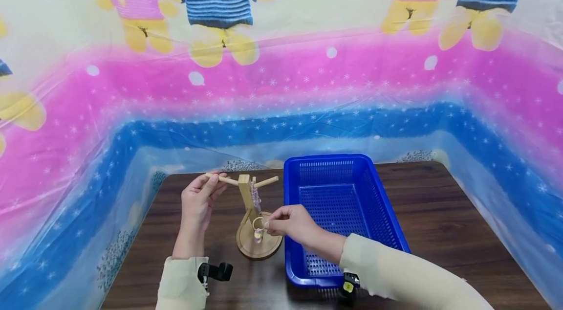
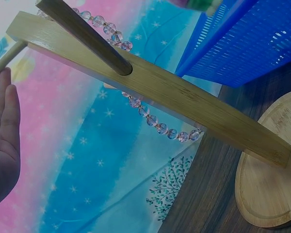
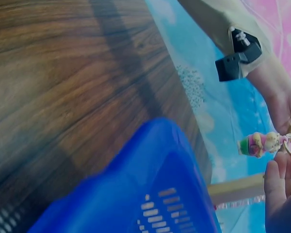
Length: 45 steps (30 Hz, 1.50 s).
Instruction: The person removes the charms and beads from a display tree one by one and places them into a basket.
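Head view: left hand (image 1: 197,202) grips peg (image 1: 228,181) of wooden stand (image 1: 245,198), fingers curled round its end; right hand (image 1: 293,223), fingers nipped together, pinches keyring charm (image 1: 257,236) by ring, beside blue basket (image 1: 288,256). Left wrist: beaded strand (image 2: 152,120) hanging by post. Right wrist: charm dangling off ring, near basket corner.

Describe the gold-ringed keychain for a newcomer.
Left of the blue plastic basket is a wooden peg stand. In front, the right hand pinches the keychain, whose pink-and-green figurine sets it apart from the stand's pinkish beaded strand.
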{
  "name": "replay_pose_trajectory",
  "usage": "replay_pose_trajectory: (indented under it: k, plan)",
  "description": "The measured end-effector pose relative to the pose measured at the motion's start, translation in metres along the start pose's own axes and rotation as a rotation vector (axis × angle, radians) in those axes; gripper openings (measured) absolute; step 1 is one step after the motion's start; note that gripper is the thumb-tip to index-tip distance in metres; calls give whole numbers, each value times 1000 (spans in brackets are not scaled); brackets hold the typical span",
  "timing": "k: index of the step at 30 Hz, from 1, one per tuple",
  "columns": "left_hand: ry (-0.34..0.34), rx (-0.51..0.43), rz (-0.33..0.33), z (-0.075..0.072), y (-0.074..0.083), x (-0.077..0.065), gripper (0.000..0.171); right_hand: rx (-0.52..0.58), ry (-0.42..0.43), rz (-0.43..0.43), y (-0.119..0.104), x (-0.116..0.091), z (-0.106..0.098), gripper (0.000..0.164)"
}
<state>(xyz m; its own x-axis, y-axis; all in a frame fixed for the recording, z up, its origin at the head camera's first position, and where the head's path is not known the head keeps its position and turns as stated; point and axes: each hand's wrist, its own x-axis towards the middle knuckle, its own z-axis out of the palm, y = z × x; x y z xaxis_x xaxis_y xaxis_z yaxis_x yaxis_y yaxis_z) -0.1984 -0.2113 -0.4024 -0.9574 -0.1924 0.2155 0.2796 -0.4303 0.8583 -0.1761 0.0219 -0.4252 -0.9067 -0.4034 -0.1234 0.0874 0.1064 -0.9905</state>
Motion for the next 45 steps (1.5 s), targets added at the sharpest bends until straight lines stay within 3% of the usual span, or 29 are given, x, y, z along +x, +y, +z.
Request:
replay_pose_trajectory:
  k: [8,17,27,45]
  plan:
    - [-14,6,8,1,-1,0,23,-54,39,16,-2,5,-26,16]
    - [-23,-15,8,0,-1,0,23,-199,54,20,0,11,-55,14]
    - [0,-4,-4,1,0,0,23,-242,75,60,6,16,-79,9]
    - [14,-13,-4,2,-1,-1,21,-426,14,110,40,23,-115,12]
